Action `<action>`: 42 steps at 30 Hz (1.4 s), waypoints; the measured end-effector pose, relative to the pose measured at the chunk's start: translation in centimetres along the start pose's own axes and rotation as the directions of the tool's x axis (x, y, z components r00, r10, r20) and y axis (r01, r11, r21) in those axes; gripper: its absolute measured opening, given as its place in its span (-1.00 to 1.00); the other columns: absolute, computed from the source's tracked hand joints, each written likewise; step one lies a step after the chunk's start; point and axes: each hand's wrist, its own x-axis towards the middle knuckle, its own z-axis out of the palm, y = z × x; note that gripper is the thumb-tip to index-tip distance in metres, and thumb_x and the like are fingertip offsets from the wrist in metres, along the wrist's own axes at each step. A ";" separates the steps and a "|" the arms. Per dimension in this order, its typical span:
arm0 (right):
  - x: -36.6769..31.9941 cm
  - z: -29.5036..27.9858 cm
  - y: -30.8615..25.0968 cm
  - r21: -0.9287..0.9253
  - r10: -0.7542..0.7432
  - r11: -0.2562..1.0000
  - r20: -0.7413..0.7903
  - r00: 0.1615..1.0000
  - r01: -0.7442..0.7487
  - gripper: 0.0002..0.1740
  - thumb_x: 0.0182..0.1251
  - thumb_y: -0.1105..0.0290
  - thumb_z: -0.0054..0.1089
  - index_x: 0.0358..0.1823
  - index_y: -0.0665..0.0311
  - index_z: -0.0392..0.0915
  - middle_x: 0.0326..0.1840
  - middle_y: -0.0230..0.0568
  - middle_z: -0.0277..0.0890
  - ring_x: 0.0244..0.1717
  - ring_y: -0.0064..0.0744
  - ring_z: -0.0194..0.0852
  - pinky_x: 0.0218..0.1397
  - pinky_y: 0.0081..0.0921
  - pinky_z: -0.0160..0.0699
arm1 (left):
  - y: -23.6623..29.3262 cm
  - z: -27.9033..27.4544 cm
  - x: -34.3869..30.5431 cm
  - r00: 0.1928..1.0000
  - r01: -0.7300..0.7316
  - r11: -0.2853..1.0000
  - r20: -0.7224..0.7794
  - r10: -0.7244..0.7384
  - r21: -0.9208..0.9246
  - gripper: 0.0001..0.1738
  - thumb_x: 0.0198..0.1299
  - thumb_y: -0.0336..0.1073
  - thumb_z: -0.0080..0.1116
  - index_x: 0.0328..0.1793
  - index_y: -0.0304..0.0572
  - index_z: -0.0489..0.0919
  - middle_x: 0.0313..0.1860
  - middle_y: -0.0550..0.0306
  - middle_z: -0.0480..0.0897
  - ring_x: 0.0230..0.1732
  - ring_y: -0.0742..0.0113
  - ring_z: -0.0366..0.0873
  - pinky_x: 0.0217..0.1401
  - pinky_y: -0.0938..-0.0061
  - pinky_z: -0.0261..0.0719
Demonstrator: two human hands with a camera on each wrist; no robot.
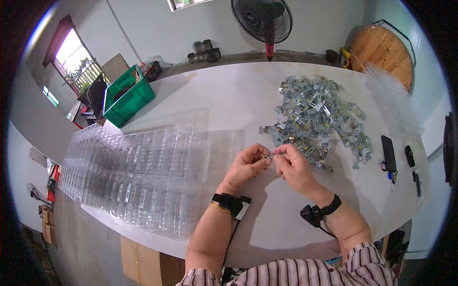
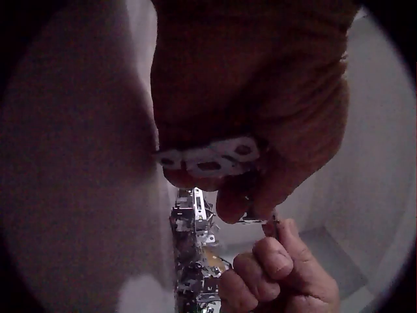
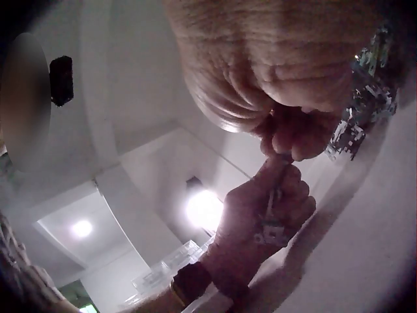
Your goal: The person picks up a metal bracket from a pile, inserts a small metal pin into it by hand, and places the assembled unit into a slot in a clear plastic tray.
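Note:
Over the white table, the left hand [image 1: 247,166] and the right hand [image 1: 294,170] meet at their fingertips. A small metal piece [image 1: 270,155] is pinched between them. In the left wrist view, a flat metal bracket with holes [image 2: 210,158] lies held under the curled fingers of the left hand [image 2: 254,85]. The right hand [image 2: 280,277] pinches a thin part beside the left fingertips. From the right wrist, the bracket [image 3: 272,231] shows in the left hand [image 3: 251,215], while the right hand's fingers hide most of what they pinch.
A pile of metal brackets [image 1: 310,112] lies beyond the hands on the table [image 1: 229,95]. Clear plastic trays [image 1: 133,176] with a few metal strips stand at the left, a green crate [image 1: 129,102] behind them. A phone [image 1: 388,153] and plastic bags [image 1: 393,100] are at the right.

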 end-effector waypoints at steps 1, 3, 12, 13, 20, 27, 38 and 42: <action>0.0 0.0 0.0 0.019 0.014 1.000 0.007 1.000 -0.014 -0.78 0.53 0.35 0.05 0.01 0.37 0.40 -0.45 -0.38 0.48 -0.46 -0.65 0.40 -0.39 -0.59 0.41 | -0.2 0.0 0.1 1.000 -0.011 1.000 0.014 0.011 -0.004 -0.82 0.28 -0.36 0.29 -0.05 -0.13 0.54 -0.36 0.37 0.56 -0.36 0.63 0.46 -0.37 0.69 0.36; 0.0 -0.1 0.0 -0.032 0.005 0.999 -0.006 1.000 -0.005 -0.79 0.52 0.34 0.07 -0.02 0.35 0.43 -0.44 -0.35 0.48 -0.47 -0.62 0.41 -0.40 -0.58 0.42 | -0.7 -0.1 0.3 0.999 -0.020 1.000 0.028 0.021 -0.009 -0.82 0.28 -0.40 0.27 -0.04 -0.13 0.52 -0.32 0.37 0.56 -0.35 0.62 0.47 -0.38 0.69 0.37; 0.1 -0.5 1.0 -0.443 -0.231 0.877 -0.050 0.972 0.186 -0.87 0.46 0.38 0.17 -0.21 0.31 0.52 -0.37 -0.40 0.44 -0.40 -0.63 0.35 -0.35 -0.56 0.38 | -1.1 0.3 0.4 0.996 -0.019 0.999 0.091 0.015 0.037 -0.76 0.23 -0.44 0.33 -0.06 -0.16 0.49 -0.31 0.36 0.56 -0.26 0.58 0.47 -0.23 0.61 0.45; 0.1 -0.5 1.1 -0.462 -0.274 0.860 -0.057 0.960 0.217 -0.89 0.45 0.40 0.18 -0.21 0.30 0.52 -0.35 -0.38 0.44 -0.40 -0.62 0.33 -0.33 -0.56 0.38 | -1.4 0.2 0.5 0.993 -0.020 1.000 0.118 0.017 0.023 -0.76 0.23 -0.44 0.33 -0.06 -0.17 0.49 -0.30 0.35 0.56 -0.25 0.57 0.48 -0.22 0.60 0.47; 0.4 -0.7 -0.3 -0.294 -0.361 0.911 -0.234 0.903 0.288 -0.88 0.46 0.39 0.16 -0.21 0.29 0.50 -0.43 -0.38 0.37 -0.42 -0.55 0.32 -0.35 -0.52 0.37 | -1.3 0.3 0.2 0.976 0.075 0.993 0.213 -0.054 -0.092 -0.79 0.28 -0.40 0.30 -0.02 -0.14 0.52 -0.36 0.39 0.55 -0.35 0.58 0.47 -0.30 0.61 0.42; 0.2 -0.8 -1.1 -0.118 -0.155 0.984 -0.181 0.971 0.135 -0.86 0.53 0.36 0.10 -0.16 0.28 0.50 -0.52 -0.51 0.36 -0.48 -0.71 0.26 -0.44 -0.60 0.29 | -0.4 -0.1 0.1 0.999 -0.014 0.932 0.031 0.027 -0.361 -0.85 0.34 -0.34 0.23 -0.04 -0.11 0.52 -0.44 0.32 0.54 -0.44 0.52 0.47 -0.39 0.62 0.38; 0.1 -0.2 0.1 -0.182 -0.143 0.976 -0.126 0.982 0.119 -0.85 0.49 0.35 0.14 -0.12 0.30 0.52 -0.53 -0.44 0.38 -0.50 -0.68 0.24 -0.47 -0.56 0.29 | -0.5 -0.2 0.2 0.998 -0.064 0.905 -0.009 0.066 -0.420 -0.86 0.35 -0.33 0.22 -0.06 -0.11 0.51 -0.44 0.29 0.54 -0.45 0.49 0.46 -0.40 0.57 0.39; 0.0 -0.3 -0.3 -0.191 -0.136 0.975 -0.114 0.984 0.113 -0.85 0.50 0.36 0.13 -0.13 0.30 0.51 -0.52 -0.43 0.38 -0.50 -0.67 0.24 -0.46 -0.55 0.30 | -0.5 -0.3 0.2 0.998 -0.064 0.907 -0.007 0.068 -0.415 -0.87 0.35 -0.35 0.22 -0.06 -0.11 0.51 -0.44 0.29 0.54 -0.46 0.49 0.45 -0.41 0.58 0.37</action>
